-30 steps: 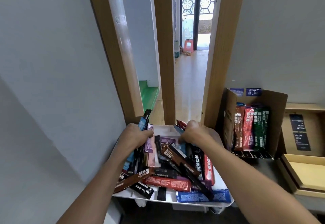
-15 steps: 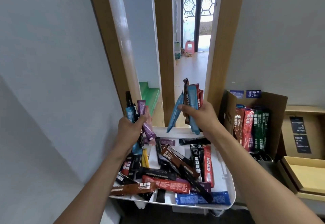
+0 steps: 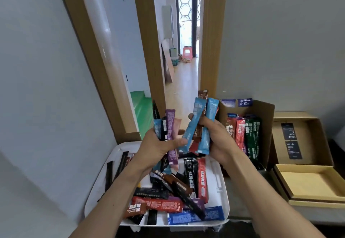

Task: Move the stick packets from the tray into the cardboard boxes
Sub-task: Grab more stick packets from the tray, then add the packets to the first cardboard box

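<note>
Above the tray: two loose fans of stick packets (image 3: 170, 125) are lifted clear of the heap, one in each hand.
Left hand: my left hand (image 3: 158, 144) grips a splayed bunch of purple, black, blue and pink packets, their ends pointing different ways.
Right hand: my right hand (image 3: 218, 140) is curled round two blue packets (image 3: 211, 118) with brown and red ones behind.
Where they meet: the left thumb lies against the lower end of one blue packet. I cannot tell whether it pinches it.
Tray: the white tray (image 3: 223, 191) below holds many more packets, crossed and overlapping, so I judge the task far from done.
Cardboard box: the open cardboard box (image 3: 265, 125) stands just right of the tray, with red and green packets upright inside.
Shallow box: a shallow box (image 3: 308, 181) lies further right, and nothing shows in it.
Risk, slipping: the packets look slick and neither bunch is squared, so merging them could let an outer one slide out.
Risk, landing: a dropped packet may miss the tray and fall over its edge.
Risk, insertion: pushing a splayed bunch into the box could snag its wall or knock over the standing packets.
</note>
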Available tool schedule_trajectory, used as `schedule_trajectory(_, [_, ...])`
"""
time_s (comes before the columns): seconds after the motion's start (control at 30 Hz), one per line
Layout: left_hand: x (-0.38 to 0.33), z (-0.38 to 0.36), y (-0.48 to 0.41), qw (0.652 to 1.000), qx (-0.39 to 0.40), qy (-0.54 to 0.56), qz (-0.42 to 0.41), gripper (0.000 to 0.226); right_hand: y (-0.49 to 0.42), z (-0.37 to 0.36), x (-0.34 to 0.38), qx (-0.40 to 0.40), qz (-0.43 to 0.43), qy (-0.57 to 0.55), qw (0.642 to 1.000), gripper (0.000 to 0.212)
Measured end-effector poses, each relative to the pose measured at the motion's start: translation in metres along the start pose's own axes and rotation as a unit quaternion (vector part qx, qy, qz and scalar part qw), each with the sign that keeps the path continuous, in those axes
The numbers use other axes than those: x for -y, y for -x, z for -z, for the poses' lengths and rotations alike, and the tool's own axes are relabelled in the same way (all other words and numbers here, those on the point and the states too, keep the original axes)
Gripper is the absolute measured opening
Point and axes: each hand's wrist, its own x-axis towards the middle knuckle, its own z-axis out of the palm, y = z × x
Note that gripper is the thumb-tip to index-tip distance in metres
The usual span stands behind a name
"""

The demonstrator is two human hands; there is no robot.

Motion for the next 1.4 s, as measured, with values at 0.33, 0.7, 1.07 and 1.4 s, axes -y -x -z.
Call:
schedule_trajectory(0.33, [-0.015, -0.047, 0.014, 1.000, -0.018, 0.002, 0.001, 0.042, 0.041, 0.036, 0.031, -0.036, 0.080, 0.057, 0.995, 0.034])
schedule_trajectory(0.7, [-0.022, -0.123, 0.016, 0.999, -0.036, -0.010, 0.003, 0.048, 0.065, 0.089, 0.073, -0.089, 0.108, 0.180, 0.974, 0.032])
schedule_trajectory(1.07, [-0.007, -0.138, 0.020, 0.989, -0.126, -0.023, 0.071, 0.043, 0.057, 0.131, 0.033, -0.228, 0.118, 0.654, 0.712, 0.053])
schedule_trajectory(1.4, [-0.011, -0.142, 0.017, 0.991, -0.110, -0.033, 0.072, 0.044, 0.057, 0.137, 0.027, -0.256, 0.106, 0.729, 0.626, 0.055])
